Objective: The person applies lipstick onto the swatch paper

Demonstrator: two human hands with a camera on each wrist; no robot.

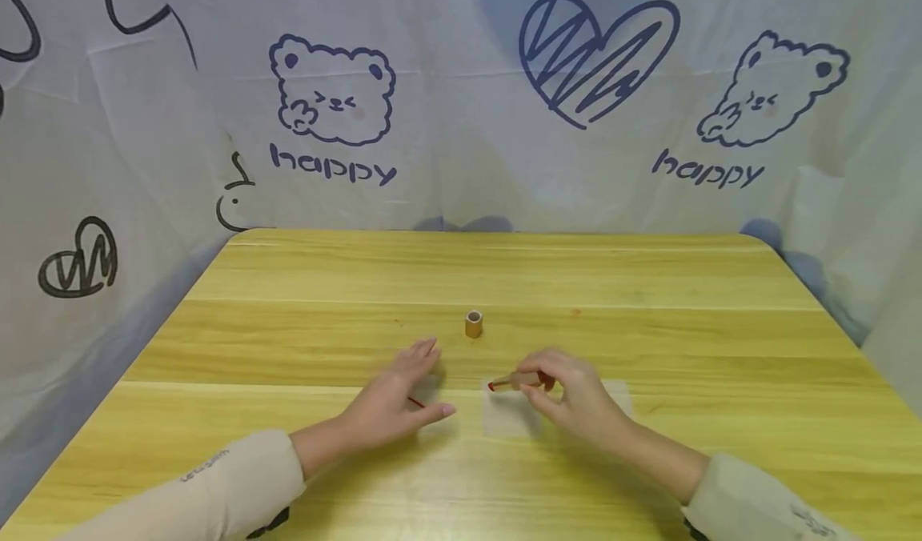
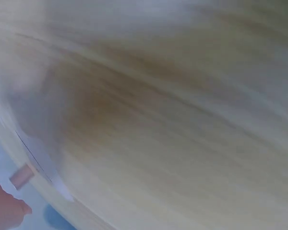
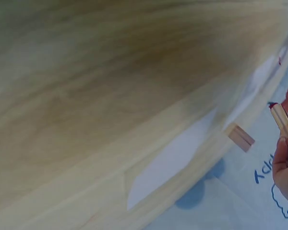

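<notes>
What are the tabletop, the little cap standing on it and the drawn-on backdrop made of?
Tabletop: wood or wood-look laminate, seemingly smooth, with yellow grain. Cap: perhaps plastic or metal, with smooth gold-brown walls; I can't tell which. Backdrop: likely fabric, matt, judging by its creases and folds.

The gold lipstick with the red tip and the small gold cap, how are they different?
The gold lipstick with the red tip is held sideways in the right hand, while the small gold cap stands upright on the yellow wooden table. The lipstick looks longer; the cap is short and stubby. The lipstick ends in red; the cap has an open, hollow top. Both are gold-coloured.
</notes>
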